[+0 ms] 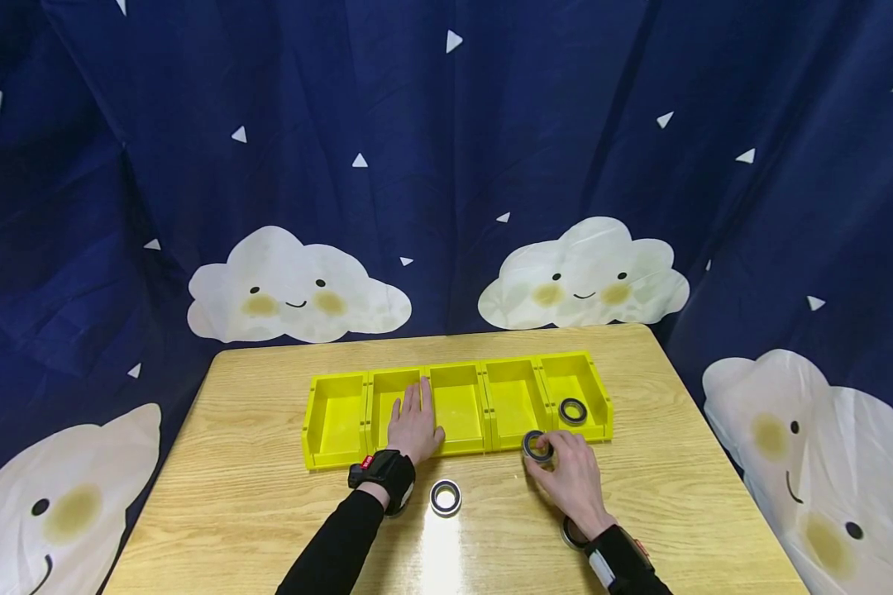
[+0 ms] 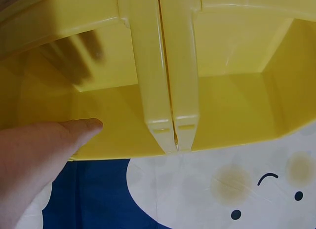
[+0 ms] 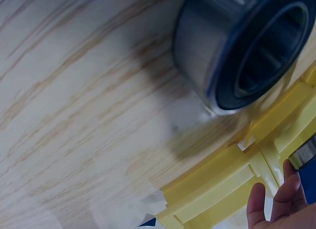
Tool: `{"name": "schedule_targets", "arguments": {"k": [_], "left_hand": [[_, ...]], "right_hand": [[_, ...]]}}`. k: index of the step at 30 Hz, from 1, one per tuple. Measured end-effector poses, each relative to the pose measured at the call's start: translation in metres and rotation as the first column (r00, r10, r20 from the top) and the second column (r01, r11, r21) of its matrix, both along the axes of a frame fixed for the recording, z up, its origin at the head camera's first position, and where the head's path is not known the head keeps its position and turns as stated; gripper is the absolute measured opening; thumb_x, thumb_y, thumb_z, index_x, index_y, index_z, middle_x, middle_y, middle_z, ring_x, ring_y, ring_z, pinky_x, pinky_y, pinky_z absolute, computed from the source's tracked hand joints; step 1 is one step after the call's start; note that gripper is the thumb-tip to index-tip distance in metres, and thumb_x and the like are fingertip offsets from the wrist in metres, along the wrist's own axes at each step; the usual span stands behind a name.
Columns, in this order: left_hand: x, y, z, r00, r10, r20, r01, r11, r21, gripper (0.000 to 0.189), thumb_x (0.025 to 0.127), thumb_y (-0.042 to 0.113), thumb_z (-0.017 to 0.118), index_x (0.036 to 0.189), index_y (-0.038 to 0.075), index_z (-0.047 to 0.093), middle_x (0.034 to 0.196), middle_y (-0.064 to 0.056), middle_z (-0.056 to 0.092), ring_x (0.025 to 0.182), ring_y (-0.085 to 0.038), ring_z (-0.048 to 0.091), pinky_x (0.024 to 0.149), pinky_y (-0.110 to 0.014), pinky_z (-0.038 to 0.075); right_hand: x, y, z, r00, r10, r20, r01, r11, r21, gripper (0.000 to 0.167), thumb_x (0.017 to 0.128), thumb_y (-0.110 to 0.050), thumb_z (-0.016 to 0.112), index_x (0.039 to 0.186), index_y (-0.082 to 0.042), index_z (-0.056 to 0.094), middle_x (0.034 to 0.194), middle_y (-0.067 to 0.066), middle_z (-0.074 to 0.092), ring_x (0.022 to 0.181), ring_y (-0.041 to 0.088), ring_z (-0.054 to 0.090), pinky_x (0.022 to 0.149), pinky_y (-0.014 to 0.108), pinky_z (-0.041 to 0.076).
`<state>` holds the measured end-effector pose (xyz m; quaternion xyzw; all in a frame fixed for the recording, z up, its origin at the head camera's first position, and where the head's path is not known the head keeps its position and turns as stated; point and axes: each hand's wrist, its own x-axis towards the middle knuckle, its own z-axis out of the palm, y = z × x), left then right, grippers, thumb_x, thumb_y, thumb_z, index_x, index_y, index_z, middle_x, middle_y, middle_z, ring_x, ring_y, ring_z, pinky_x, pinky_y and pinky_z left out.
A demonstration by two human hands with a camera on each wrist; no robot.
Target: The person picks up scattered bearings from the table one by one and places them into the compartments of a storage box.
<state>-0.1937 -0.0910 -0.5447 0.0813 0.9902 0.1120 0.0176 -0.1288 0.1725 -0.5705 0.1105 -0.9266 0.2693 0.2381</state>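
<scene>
My right hand (image 1: pixel 571 473) pinches a ball bearing (image 1: pixel 527 447) between thumb and fingers, at the front edge of the fourth yellow bin (image 1: pixel 512 388). In the right wrist view that hand (image 3: pixel 284 202) is partly cut off, and the held bearing (image 3: pixel 304 152) shows at its fingertips. Fingers straight, my left hand (image 1: pixel 414 426) lies over the divider between the second and third bins and holds nothing. The left wrist view shows part of this hand (image 2: pixel 44 150) against a bin's yellow wall. Another bearing (image 1: pixel 563 415) lies in the rightmost bin (image 1: pixel 569 376).
Five yellow bins stand joined in a row on the wooden table (image 1: pixel 253 512). One bearing (image 1: pixel 435 501) lies on the table before the third bin. Another bearing (image 1: pixel 568 537), also large in the right wrist view, sits partly hidden under my right wrist. A blue curtain (image 1: pixel 446 165) hangs behind.
</scene>
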Motion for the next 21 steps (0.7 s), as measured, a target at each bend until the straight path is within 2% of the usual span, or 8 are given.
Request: {"name": "schedule_targets", "arguments": {"k": [13,21], "left_hand": [[-0.0016,0.0004,-0.0008,0.999,0.009,0.031,-0.009,1.0,0.001,0.088,0.084,0.031,0.063,0.147,0.001,0.01,0.147,-0.018,0.027,0.136,-0.029,0.022,0.108,-0.047,0.019],[-0.001,0.0004,-0.0007,1.0,0.007,0.025,-0.008,1.0,0.023,0.087,0.084,0.029,0.063,0.147,0.001,0.009,0.147,-0.019,0.027,0.135,-0.03,0.023,0.107,-0.049,0.02]], "right_hand": [[0.0013,-0.0001,-0.0006,0.999,-0.011,0.038,0.012,1.0,-0.019,0.027,0.065,-0.025,0.082,0.079,-0.011,0.064,0.086,0.005,0.062,0.081,0.024,0.053,0.07,0.04,0.04],[0.0014,0.0,-0.0009,0.999,-0.012,0.039,0.012,1.0,-0.014,0.026,0.064,-0.025,0.081,0.078,-0.011,0.064,0.086,0.005,0.062,0.08,0.024,0.053,0.069,0.04,0.041]]}}
